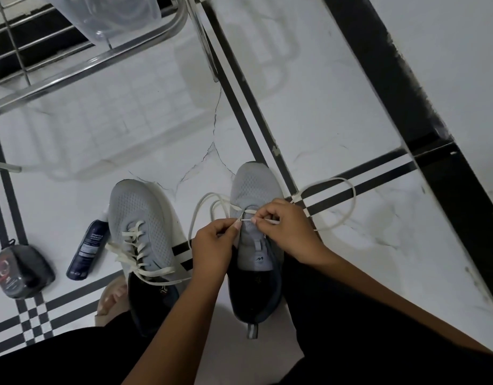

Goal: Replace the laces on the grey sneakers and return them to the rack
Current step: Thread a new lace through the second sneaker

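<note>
left hand (pixel 212 245) pinching cream lace (pixel 348 201) | right hand (pixel 284 226) pinching same lace, over unlaced grey sneaker (pixel 253 184) | laced sneaker (pixel 139 215) just left of left hand

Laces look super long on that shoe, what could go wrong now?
The lace loops loose over the floor, so it might snag or knot while both hands, left and right, thread it at the right sneaker. One end may come out longer. The bottle by the left sneaker could be kicked.
</note>
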